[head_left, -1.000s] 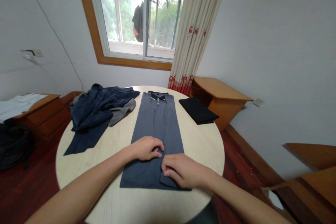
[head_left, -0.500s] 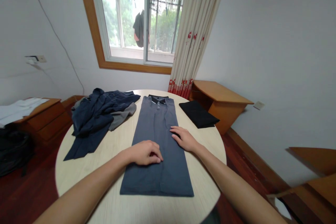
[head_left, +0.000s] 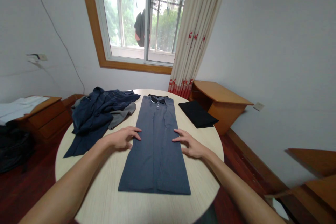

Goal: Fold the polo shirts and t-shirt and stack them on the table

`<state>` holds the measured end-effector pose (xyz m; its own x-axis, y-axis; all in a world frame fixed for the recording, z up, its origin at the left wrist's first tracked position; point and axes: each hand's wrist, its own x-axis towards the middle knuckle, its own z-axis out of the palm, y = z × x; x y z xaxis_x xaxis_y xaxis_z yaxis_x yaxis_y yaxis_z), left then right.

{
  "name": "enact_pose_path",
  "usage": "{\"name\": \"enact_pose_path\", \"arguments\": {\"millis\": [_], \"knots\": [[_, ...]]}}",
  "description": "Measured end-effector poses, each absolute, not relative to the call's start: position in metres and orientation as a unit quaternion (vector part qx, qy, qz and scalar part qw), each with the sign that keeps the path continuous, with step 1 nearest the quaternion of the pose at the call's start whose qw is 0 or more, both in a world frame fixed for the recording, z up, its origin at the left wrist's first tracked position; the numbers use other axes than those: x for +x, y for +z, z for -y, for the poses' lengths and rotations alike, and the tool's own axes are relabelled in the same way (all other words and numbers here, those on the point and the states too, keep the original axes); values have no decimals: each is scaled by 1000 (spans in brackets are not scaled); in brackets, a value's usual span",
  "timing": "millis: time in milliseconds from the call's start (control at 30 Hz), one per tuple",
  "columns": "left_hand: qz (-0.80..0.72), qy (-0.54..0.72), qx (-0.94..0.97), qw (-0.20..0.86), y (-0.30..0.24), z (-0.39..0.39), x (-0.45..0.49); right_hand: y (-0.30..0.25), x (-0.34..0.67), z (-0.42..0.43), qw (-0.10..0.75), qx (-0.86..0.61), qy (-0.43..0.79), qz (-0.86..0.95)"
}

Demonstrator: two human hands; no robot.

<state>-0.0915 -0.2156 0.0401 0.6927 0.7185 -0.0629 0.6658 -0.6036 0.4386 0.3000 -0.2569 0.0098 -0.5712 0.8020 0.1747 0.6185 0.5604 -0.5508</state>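
A dark grey-blue polo shirt (head_left: 157,161) lies flat on the round table, its sides folded in to a long narrow strip. Its black collar (head_left: 158,100) points to the far side, and the hem faces me. At the left edge of the shirt, my left hand (head_left: 123,138) rests its fingertips on the cloth, thumb apart by the side. My right hand (head_left: 191,143) is at the opposite edge, fingers spread over the fabric, with the thumb near the border. Both hands are open at about mid-length of the shirt.
The pale round table (head_left: 105,189) holds a heap of dark blue and grey clothes (head_left: 99,112) at left and a folded black garment (head_left: 197,113) at right. Beyond are a wooden desk (head_left: 223,92), a curtain (head_left: 195,35) and a window. A wooden cabinet (head_left: 47,115) stands left.
My left hand has moved left and away from me, from the shirt's middle to its left edge. My right hand has shifted slightly right and nearer, onto the right edge.
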Motion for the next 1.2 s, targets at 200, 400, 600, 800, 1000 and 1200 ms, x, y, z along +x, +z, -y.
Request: {"name": "enact_pose_path", "arguments": {"millis": [200,400,600,800,1000,1200], "knots": [[-314,101,926,187,33,242,-78,14,284,287,188,-388,216,876],[-271,144,916,259,48,280,-82,37,285,312,256,-363,340,829],[-267,115,829,478,94,287,-83,93,298,306,139,-368,512,764],[-442,403,612,517,84,201,-61,87,275,219,404,-498,493,588],[-566,383,496,535,22,173,-66,40,263,192,393,-616,486,480],[-496,352,576,546,5,197,-75,11,271,211,395,-548,497,545]]}}
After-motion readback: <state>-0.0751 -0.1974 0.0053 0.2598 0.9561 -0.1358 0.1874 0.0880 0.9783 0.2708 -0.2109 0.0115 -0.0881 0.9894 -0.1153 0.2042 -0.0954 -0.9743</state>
